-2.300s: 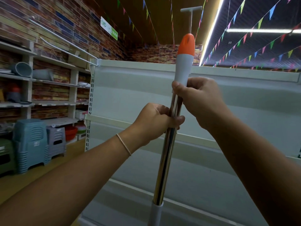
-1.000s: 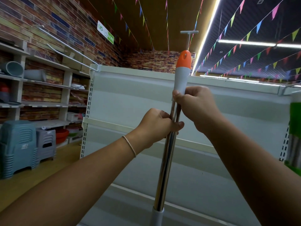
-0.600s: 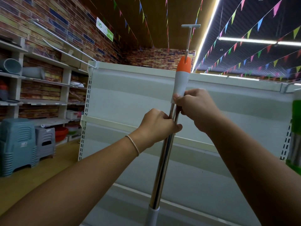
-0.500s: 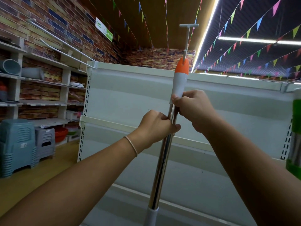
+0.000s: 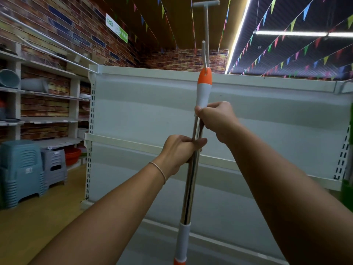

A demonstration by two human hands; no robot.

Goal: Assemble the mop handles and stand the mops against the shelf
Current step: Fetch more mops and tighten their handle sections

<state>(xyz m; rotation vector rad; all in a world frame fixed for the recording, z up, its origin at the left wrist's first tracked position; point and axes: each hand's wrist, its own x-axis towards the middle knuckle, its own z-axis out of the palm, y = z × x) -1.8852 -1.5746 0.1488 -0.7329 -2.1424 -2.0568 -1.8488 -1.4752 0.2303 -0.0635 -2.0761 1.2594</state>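
Head view: a person's two bare forearms reach forward and hold one mop handle [image 5: 191,169] upright in front of a white shop shelf [image 5: 152,104].
Mop handle: a shiny metal pole, nearly vertical and leaning slightly right at the top, in the centre of the frame.
Handle top: a white end piece with an orange cap [image 5: 205,78], seen just against the shelf's top edge.
Handle bottom: a grey-white collar [image 5: 183,240] sleeves the pole low down, with a sliver of orange at the frame's lower edge.
Left hand [image 5: 180,151]: grip closed round the metal pole at mid height, fingers wrapped and thumb lying across the front; a thin bracelet [image 5: 158,170] circles the wrist.
Right hand [image 5: 217,117]: grip closed at the base of the white end piece, above the left hand, fingers curled round it.
Hands: close together, one above the other, not touching.
Shelf: a white metal unit with bare back panels and perforated uprights, just behind the handle; whether the handle touches it cannot be told.
Left side: grey-blue stacked plastic stools [image 5: 21,171] stand on a wooden floor beside a smaller grey stack, with red basins [image 5: 72,155] behind them, under wall shelves on a brick-pattern wall.
Overhead: strings of coloured pennants [image 5: 298,20] and a bright strip light [image 5: 238,33] run along a dark ceiling.
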